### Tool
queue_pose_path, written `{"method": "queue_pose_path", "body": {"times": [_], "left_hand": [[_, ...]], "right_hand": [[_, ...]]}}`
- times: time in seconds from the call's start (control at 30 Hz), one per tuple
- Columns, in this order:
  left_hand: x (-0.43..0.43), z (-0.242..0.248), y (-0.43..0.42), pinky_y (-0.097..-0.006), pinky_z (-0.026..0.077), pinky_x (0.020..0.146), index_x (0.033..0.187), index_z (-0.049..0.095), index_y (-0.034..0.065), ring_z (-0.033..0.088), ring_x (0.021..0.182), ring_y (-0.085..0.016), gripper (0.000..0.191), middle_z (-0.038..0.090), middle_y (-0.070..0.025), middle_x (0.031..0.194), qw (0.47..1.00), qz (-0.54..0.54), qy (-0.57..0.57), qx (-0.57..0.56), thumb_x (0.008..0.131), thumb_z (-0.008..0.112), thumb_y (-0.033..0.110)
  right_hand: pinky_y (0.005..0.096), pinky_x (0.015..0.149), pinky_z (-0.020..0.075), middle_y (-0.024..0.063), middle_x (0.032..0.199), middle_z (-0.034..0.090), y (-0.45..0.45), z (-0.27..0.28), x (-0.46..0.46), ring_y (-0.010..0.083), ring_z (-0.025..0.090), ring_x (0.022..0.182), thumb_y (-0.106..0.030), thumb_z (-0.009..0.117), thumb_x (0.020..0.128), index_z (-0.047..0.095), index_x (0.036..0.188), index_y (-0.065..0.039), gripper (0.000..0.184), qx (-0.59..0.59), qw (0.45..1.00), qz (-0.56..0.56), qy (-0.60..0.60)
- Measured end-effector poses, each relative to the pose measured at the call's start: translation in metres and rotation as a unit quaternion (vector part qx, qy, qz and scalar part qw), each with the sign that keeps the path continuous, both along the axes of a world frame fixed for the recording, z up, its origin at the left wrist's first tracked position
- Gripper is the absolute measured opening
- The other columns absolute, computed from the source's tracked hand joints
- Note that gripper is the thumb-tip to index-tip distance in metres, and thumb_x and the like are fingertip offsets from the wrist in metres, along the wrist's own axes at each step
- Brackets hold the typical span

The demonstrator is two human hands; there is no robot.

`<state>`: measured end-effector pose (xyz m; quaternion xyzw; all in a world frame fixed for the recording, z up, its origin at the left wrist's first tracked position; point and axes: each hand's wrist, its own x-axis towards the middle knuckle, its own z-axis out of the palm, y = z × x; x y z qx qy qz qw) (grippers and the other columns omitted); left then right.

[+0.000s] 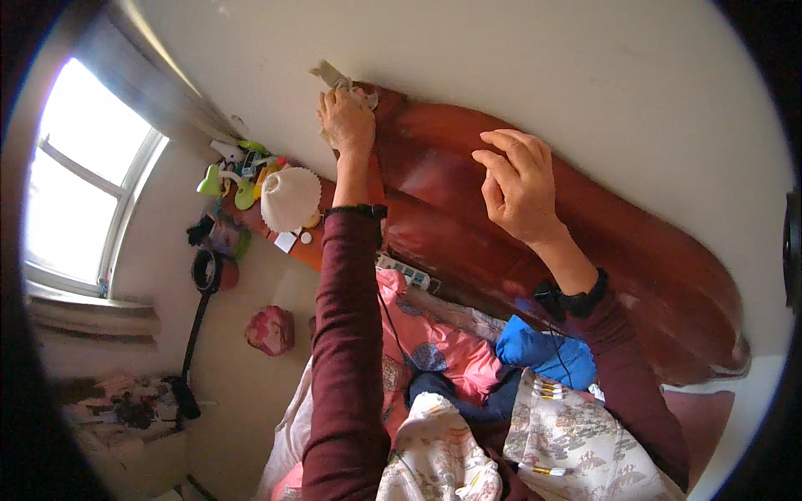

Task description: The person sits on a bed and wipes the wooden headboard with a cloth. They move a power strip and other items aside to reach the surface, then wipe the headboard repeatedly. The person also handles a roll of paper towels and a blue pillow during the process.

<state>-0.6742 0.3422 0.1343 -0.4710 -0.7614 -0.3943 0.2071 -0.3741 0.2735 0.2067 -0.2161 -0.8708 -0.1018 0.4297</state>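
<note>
My left hand (pixel 349 122) is pressed over a pale crumpled cloth (pixel 331 74) at the upper left corner of a glossy reddish-brown headboard (pixel 451 169). Part of the cloth sticks out beyond my fingers against the wall, and the rest is hidden under my palm. In front of the headboard's upper part, my right hand (pixel 520 185) is raised with bent, separated fingers and nothing in them. Whether it touches the wood, I cannot tell. Both wrists carry dark bands, with thin cables hanging near them.
Left of the headboard, a bedside cabinet holds a lamp with a pleated white shade (pixel 291 199) and a green desk lamp (pixel 244 194). A power strip (pixel 404 270) lies below the headboard. Pink bedding (pixel 438 338) and a blue cloth bundle (pixel 548 354) are around my legs.
</note>
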Motion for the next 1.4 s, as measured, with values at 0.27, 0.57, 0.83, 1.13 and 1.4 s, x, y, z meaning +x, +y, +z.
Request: {"method": "queue_pose_path", "body": {"times": [0.27, 0.57, 0.83, 1.13, 1.4], "left_hand": [[0.096, 0.011, -0.034, -0.0479, 0.044, 0.074, 0.095, 0.059, 0.0019, 0.057, 0.088, -0.039, 0.013, 0.061, -0.0184, 0.092, 0.967, -0.25, -0.036, 0.017, 0.086, 0.053, 0.009], [0.088, 0.021, -0.014, -0.0478, 0.047, 0.074, 0.098, 0.063, 0.0067, 0.061, 0.09, -0.039, 0.023, 0.064, -0.0191, 0.099, 0.981, -0.15, -0.06, -0.112, 0.093, 0.048, 0.023], [0.227, 0.031, -0.046, -0.0449, 0.046, 0.082, 0.102, 0.063, 0.0033, 0.058, 0.097, -0.037, 0.02, 0.062, -0.0181, 0.103, 0.94, -0.33, -0.047, -0.073, 0.091, 0.051, 0.015], [0.396, -0.027, -0.073, -0.0458, 0.044, 0.087, 0.117, 0.053, 0.0018, 0.058, 0.094, -0.035, 0.031, 0.06, -0.0156, 0.104, 0.91, -0.414, -0.003, 0.025, 0.088, 0.057, 0.013], [0.435, 0.048, -0.129, -0.0367, 0.036, 0.105, 0.139, 0.038, -0.003, 0.045, 0.123, -0.028, 0.073, 0.046, -0.0172, 0.134, 0.521, -0.516, -0.672, -0.103, 0.097, 0.023, 0.055]], "right_hand": [[0.0465, 0.098, 0.0379, 0.0146, 0.121, 0.052, -0.006, -0.027, 0.036, 0.0328, 0.05, 0.114, -0.003, 0.059, 0.075, 0.06, 0.109, -0.001, 0.034, -0.108, 0.994, -0.027, 0.007], [0.0493, 0.111, 0.0242, 0.0188, 0.141, 0.04, 0.014, -0.04, 0.016, 0.0336, 0.036, 0.132, -0.02, 0.059, 0.077, 0.042, 0.133, 0.005, 0.064, -0.123, 0.983, -0.067, -0.117], [0.0471, 0.104, 0.0365, 0.021, 0.129, 0.05, 0.009, -0.068, 0.059, 0.0367, 0.046, 0.123, 0.001, 0.055, 0.074, 0.053, 0.118, 0.003, 0.044, -0.261, 0.947, 0.049, 0.183], [0.045, 0.096, 0.042, 0.022, 0.121, 0.052, -0.072, -0.095, 0.199, 0.0403, 0.053, 0.108, 0.006, 0.05, 0.074, 0.053, 0.114, 0.003, 0.039, -0.18, 0.927, -0.148, 0.293], [0.0519, 0.106, 0.0269, 0.0251, 0.142, 0.027, -0.088, -0.062, 0.21, 0.0464, 0.026, 0.131, -0.035, 0.062, 0.081, 0.044, 0.133, -0.007, 0.061, -0.187, 0.914, -0.139, 0.332]]}}
